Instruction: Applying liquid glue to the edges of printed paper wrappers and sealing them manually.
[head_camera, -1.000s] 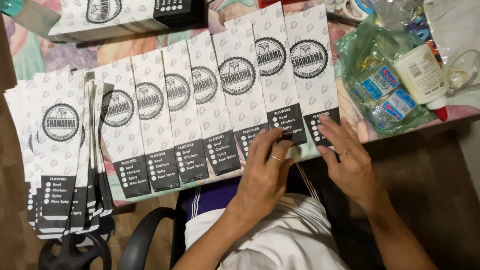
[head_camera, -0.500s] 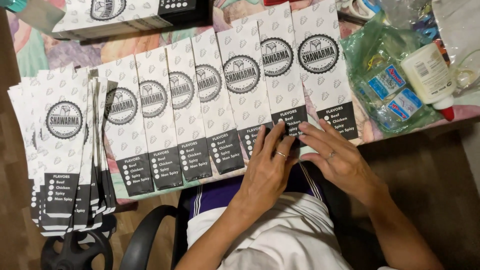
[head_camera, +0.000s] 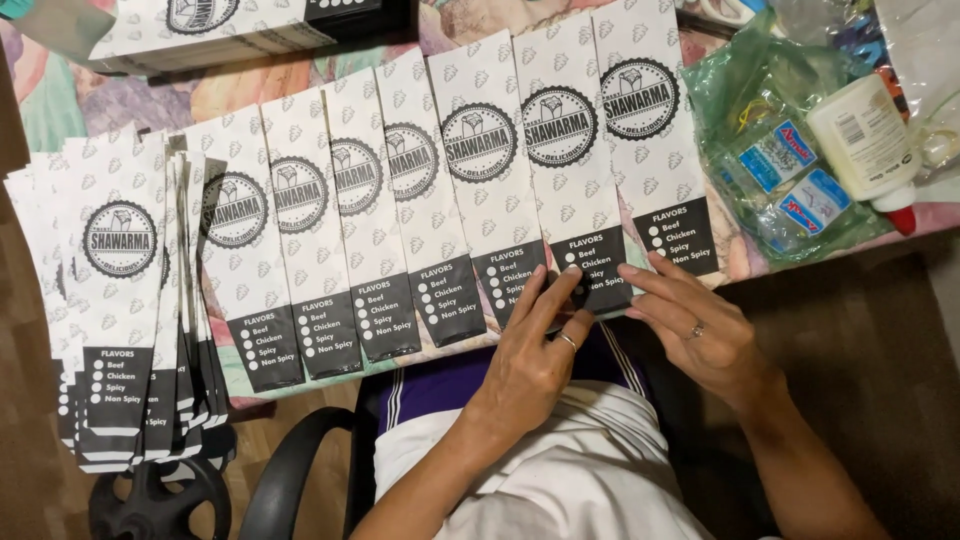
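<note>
A row of several long white paper sleeves (head_camera: 480, 190) with a round black stamp and a black lower panel lies overlapped across the table. My left hand (head_camera: 535, 345) presses its fingertips on the bottom edge of the second sleeve from the right (head_camera: 575, 170). My right hand (head_camera: 700, 325) rests beside it, fingers spread flat, touching the lower edge of the rightmost sleeve (head_camera: 650, 130). Both hands wear a ring. Neither hand grips anything.
A thick stack of the same sleeves (head_camera: 115, 300) hangs off the table's left end. Another pile (head_camera: 200, 30) lies at the top left. A green plastic bag (head_camera: 790, 170) with small packets and a white glue bottle (head_camera: 865, 140) sit at the right. A black chair (head_camera: 290, 480) is below.
Both hands have slid slightly left along the sleeves' lower edges, from the rightmost sleeve toward the one beside it. The view has shifted a little.
</note>
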